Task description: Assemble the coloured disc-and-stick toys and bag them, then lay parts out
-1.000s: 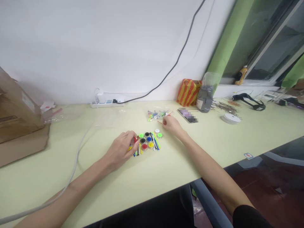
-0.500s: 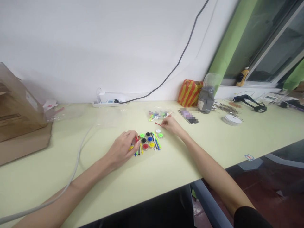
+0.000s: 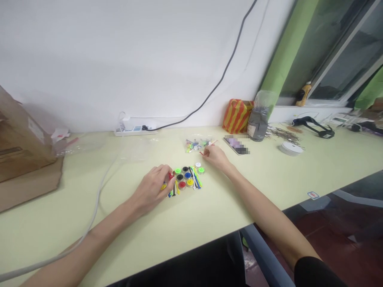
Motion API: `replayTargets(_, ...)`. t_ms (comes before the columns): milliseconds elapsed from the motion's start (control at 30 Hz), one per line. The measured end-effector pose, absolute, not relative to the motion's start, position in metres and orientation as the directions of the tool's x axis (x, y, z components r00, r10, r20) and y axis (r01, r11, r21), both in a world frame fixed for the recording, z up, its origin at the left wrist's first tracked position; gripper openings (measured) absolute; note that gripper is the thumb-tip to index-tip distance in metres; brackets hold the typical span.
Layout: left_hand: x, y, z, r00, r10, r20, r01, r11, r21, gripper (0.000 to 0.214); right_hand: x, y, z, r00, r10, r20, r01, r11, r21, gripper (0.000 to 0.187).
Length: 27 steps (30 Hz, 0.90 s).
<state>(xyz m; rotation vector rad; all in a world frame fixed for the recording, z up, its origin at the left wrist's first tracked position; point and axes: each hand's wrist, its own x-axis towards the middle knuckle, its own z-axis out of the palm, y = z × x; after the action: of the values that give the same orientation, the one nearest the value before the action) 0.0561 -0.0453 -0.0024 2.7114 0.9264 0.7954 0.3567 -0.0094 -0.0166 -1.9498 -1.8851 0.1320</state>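
My left hand (image 3: 155, 181) is closed around small red plastic pieces (image 3: 171, 175), at the left edge of a cluster of coloured parts. Between the fingertips of my right hand (image 3: 216, 156) is a thin red plastic stick (image 3: 202, 154); its far end is hidden by the fingers. Round pieces with coloured tops and clear bases stand grouped between the hands, among them a red one (image 3: 182, 185), a blue one (image 3: 187, 175) and a white one (image 3: 198, 165). Arrow-tipped plastic sticks (image 3: 196, 179) lie beside them. Just behind my right hand is a clear bag (image 3: 193, 145) of more coloured parts.
A cardboard box (image 3: 24, 147) stands at the left, and a grey cable (image 3: 95, 207) crosses over my left forearm. Along the wall are a power strip (image 3: 134, 130), a striped bag (image 3: 237, 115) and a grey wrapped container (image 3: 257, 124). A phone (image 3: 237, 145) and a white spool (image 3: 291, 148) lie right.
The red stick in my right hand has turned slightly and shows less beyond the fingertips. My left hand stays by the cluster, still closed on the red pieces. The view has shifted a little.
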Motion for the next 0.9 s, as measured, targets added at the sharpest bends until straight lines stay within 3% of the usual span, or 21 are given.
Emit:
replayTargets(300,0.056,-0.046,-0.002,0.666,0.609,0.431,0.518,-0.793,0.320,0.014,0.365,-0.008,-0.015,0.024,0.985,0.172,0.912,0.048,-0.407,0.011)
replayTargets(400,0.056,-0.046,-0.002,0.661,0.609,0.439,0.516,-0.793,0.323,0.014,0.361,-0.009,-0.012,0.002,0.977,0.213,0.898,0.092,-0.431,0.011)
replayTargets(500,0.057,-0.046,-0.001,0.662,0.608,0.438,0.519,-0.794,0.316,0.015,0.355,-0.015,-0.002,-0.155,0.942,0.299,0.779,0.302,-0.549,0.006)
replayTargets(600,0.057,-0.047,-0.001,0.663,0.611,0.433,0.526,-0.791,0.312,0.016,0.348,-0.023,0.009,-0.369,0.892,0.260,0.601,0.442,-0.665,0.009)
replayTargets(700,0.058,-0.047,-0.001,0.657,0.621,0.429,0.537,-0.784,0.312,0.016,0.340,-0.031,0.015,-0.474,0.864,0.169,0.545,0.438,-0.715,0.014)
replayTargets(900,0.058,-0.047,-0.001,0.658,0.611,0.439,0.529,-0.791,0.309,0.016,0.333,-0.033,0.010,-0.506,0.854,0.116,0.556,0.427,-0.713,0.013)
